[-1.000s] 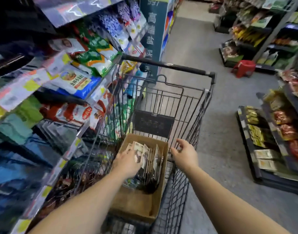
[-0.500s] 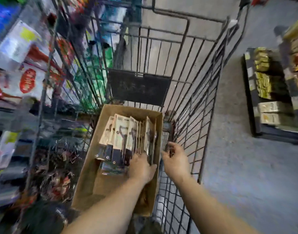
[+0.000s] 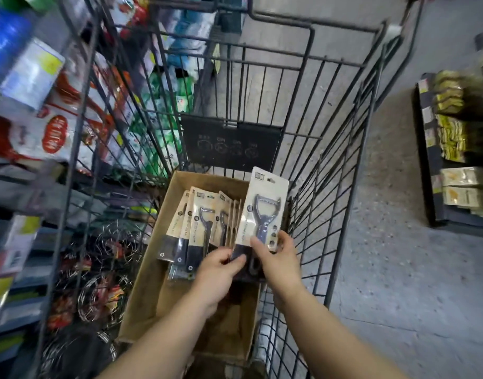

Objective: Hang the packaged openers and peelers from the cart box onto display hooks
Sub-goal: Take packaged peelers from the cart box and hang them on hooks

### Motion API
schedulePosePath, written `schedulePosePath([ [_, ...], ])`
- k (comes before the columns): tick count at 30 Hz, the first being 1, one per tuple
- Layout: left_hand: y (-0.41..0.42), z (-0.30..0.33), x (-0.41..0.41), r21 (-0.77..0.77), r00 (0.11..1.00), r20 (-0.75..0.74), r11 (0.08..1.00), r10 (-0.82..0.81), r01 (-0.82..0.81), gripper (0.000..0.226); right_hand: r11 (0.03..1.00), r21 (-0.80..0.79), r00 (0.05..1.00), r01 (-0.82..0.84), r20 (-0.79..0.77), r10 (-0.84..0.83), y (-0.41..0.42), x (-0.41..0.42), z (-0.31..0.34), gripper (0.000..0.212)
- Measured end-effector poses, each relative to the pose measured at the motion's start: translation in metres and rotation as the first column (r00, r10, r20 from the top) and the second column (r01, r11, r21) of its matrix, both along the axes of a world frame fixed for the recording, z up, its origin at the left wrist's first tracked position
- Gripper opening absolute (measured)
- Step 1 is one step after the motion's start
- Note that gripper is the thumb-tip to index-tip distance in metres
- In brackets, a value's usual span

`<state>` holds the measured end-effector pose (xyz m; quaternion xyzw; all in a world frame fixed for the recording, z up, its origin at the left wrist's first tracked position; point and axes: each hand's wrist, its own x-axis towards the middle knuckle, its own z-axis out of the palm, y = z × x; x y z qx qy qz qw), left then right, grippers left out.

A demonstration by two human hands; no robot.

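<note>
A brown cardboard box [image 3: 152,272] sits in the black wire cart [image 3: 327,203]. Several carded peelers and openers [image 3: 199,222] stand in a row inside it. One packaged peeler [image 3: 263,212], on a pale card with a hang hole at the top, is lifted partly out at the box's right side. My right hand [image 3: 278,255] grips its lower right edge. My left hand [image 3: 221,266] pinches the dark bottom part of the same card from the left. No display hooks for these packs can be made out.
Shelves of bagged goods [image 3: 54,127] run along the left of the cart, with wire-ringed items [image 3: 103,272] lower down. A low rack of yellow and green packets [image 3: 453,127] stands at the right. Grey floor [image 3: 385,242] lies between cart and rack.
The view tilted down into the cart. My right hand left the cart's wire side and took hold of a peeler pack, which now rises out of the row; my left hand holds its base.
</note>
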<state>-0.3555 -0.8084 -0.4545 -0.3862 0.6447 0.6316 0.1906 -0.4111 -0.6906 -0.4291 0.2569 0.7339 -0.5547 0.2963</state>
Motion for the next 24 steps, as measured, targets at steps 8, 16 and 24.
schedulePosePath([
  [8, -0.002, -0.038, -0.019, -0.148, 0.992, 0.124, 0.988, -0.022, 0.040, 0.042, 0.960, 0.205, 0.980, 0.192, -0.086, -0.178, 0.003, -0.001, -0.012, 0.077],
  [16, 0.000, -0.070, -0.018, -0.429, 0.905, 0.331, 0.812, -0.266, 0.395, 0.007, 0.962, 0.224, 0.986, 0.155, -0.099, -0.136, 0.007, 0.002, -0.018, 0.072],
  [24, -0.054, -0.055, 0.019, -0.359, 0.959, 0.268, 0.913, -0.097, 0.192, 0.007, 0.971, 0.228, 0.992, 0.071, -0.116, -0.045, 0.001, 0.011, 0.003, 0.065],
])
